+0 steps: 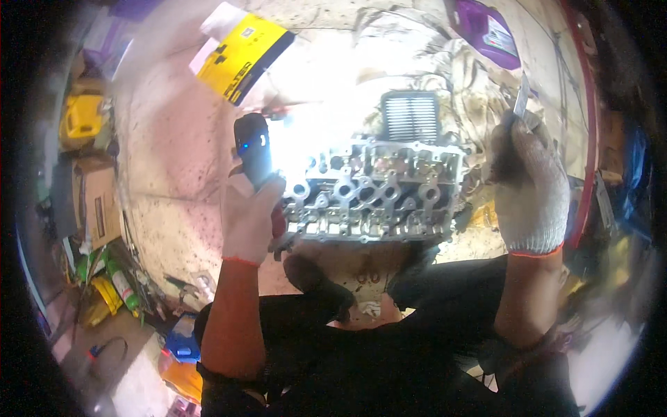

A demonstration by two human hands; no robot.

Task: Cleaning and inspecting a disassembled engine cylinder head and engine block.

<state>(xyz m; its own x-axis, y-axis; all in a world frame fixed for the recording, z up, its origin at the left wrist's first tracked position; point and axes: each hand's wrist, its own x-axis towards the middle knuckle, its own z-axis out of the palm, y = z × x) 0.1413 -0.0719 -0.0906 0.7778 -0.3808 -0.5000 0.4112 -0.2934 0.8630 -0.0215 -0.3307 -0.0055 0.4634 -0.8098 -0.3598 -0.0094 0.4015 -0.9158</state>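
Both hands (251, 212) (531, 187) curled, well apart, forearms (240, 316) (533, 295) pointing forward

Wht gloves (531, 200), orng cuffs (536, 252); silvery cyl. head (379, 189); yel/blk box (243, 55).

Looks like a mechanic's workshop tbh, going by the engine cylinder head (372, 191) mid-frame, purple jug (488, 33) upper right, stained cloth (464, 90) near it and green bottle (124, 286) lower left.

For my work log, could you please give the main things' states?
Black handheld light: lit
White-gloved left hand: closed around light
Flat silvery blade: exposed
White-gloved right hand: gripping blade
Silvery metal cylinder head: uncovered, openings upward
Yellow-black cardboard box: closure unclear
Purple plastic jug: closure unclear
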